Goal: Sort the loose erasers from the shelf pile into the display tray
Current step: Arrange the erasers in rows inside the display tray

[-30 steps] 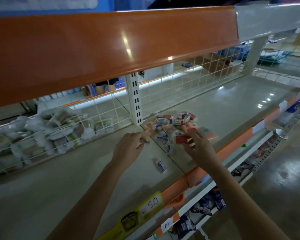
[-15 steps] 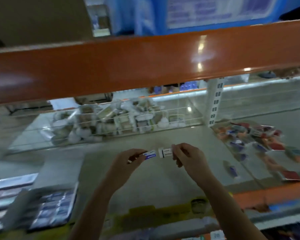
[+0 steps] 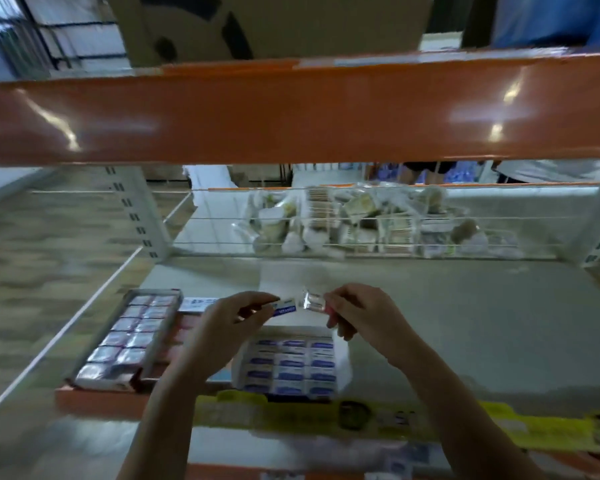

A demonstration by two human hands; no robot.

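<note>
Both hands hover over the near edge of the shelf (image 3: 465, 327), each pinching one eraser. Left hand (image 3: 222, 327) grips a blue-and-white eraser (image 3: 284, 308) between thumb and fingers; right hand (image 3: 364, 317) grips a clear-wrapped eraser (image 3: 312, 301) the same way. The two erasers sit nearly end to end, just above the far rim of the display tray (image 3: 291, 367).

The tray lies directly below the hands, filled with neat rows of blue-labelled erasers. To place well, probably lower each eraser flat, label up, aligned with the rows — one hand at a time, since the tray looks nearly full and gaps are hard to see in the blur.

A second box (image 3: 129, 337) of wrapped items sits left of the tray. A wire divider (image 3: 361, 237) with bagged goods behind it stands far. The orange beam (image 3: 291, 112) overhead limits lift height.
</note>
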